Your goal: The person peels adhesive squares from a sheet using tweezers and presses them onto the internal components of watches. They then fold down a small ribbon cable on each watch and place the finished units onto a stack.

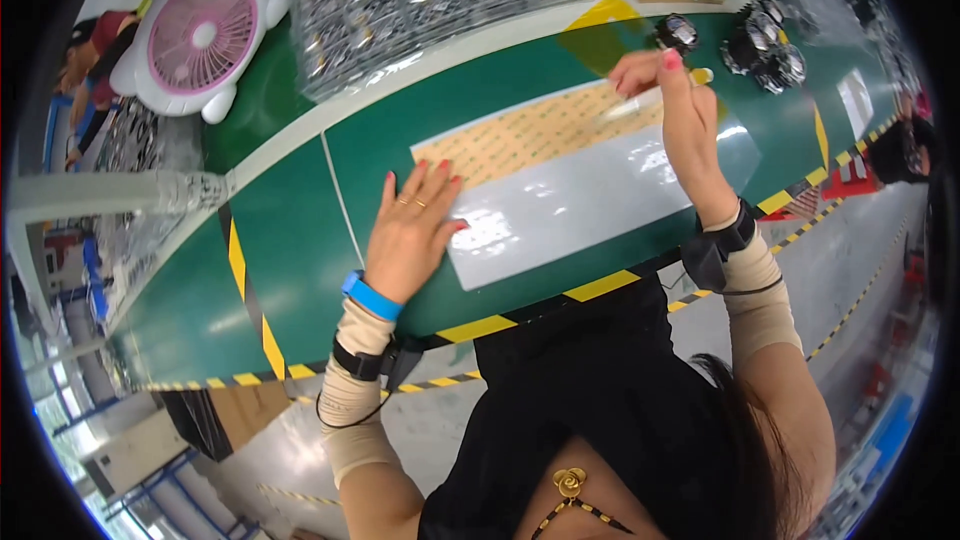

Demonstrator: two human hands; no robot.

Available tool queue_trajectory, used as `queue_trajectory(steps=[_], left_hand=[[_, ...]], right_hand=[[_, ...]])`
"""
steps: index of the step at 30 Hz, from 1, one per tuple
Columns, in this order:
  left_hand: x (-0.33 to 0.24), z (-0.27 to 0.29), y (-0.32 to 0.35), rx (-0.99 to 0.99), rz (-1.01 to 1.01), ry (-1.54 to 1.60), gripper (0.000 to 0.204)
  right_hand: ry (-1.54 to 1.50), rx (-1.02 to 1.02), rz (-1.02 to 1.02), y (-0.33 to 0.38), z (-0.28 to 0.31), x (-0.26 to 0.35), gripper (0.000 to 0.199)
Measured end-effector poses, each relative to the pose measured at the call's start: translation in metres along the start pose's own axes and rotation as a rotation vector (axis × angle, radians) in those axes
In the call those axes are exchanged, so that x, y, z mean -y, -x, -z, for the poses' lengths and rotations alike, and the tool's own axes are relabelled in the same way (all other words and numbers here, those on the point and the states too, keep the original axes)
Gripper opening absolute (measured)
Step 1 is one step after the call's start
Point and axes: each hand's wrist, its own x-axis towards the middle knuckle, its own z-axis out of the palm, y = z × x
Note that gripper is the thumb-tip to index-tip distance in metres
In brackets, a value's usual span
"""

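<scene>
A long sheet lies across the green bench: a tan strip with small green printed marks runs along its far side, and a glossy whitish liner along the near side. My left hand rests flat at the sheet's left end, fingers spread, fingertips on the tan strip's corner. Over the strip's right end, my right hand has its fingers closed on a slim pale tool with a yellow end. The fingers cover much of that tool, and its exact kind is unclear.
Clear plastic trays of shiny round parts stand beyond the bench's raised edge. Several foil-like black and silver parts sit at the far right. A white-and-pink fan is at the far left. Yellow-black tape lines the near edge.
</scene>
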Motion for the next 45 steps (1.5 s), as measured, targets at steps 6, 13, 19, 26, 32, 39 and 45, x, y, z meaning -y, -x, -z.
queue_trajectory(steps=[6, 13, 19, 26, 32, 39, 45], left_hand=[[0.037, 0.039, 0.038, -0.145, 0.126, -0.011, 0.030], [-0.008, 0.015, 0.003, -0.156, 0.060, -0.007, 0.024], [0.036, -0.019, -0.068, -0.211, 0.086, -0.016, 0.021], [0.041, -0.019, -0.080, -0.123, 0.102, 0.048, 0.009], [0.022, 0.040, -0.135, -0.041, 0.220, 0.478, 0.003], [-0.055, 0.048, -0.295, -0.050, -0.100, 0.404, 0.008], [-0.053, -0.013, -0.414, -0.049, -0.307, 0.306, 0.013]], right_hand=[[-0.548, 0.221, -0.624, 0.030, -0.033, -0.031, 0.037], [-0.557, 0.196, -0.461, 0.012, -0.069, -0.024, 0.029], [-0.651, 0.304, -0.550, 0.009, -0.070, -0.042, 0.024], [-0.503, 0.313, -0.399, 0.026, -0.075, -0.058, 0.024], [-0.577, 0.366, -0.437, 0.027, -0.079, -0.043, 0.026], [-0.555, 0.398, -0.412, 0.027, -0.069, -0.049, 0.029], [-0.582, 0.465, -0.417, 0.025, -0.075, -0.045, 0.031]])
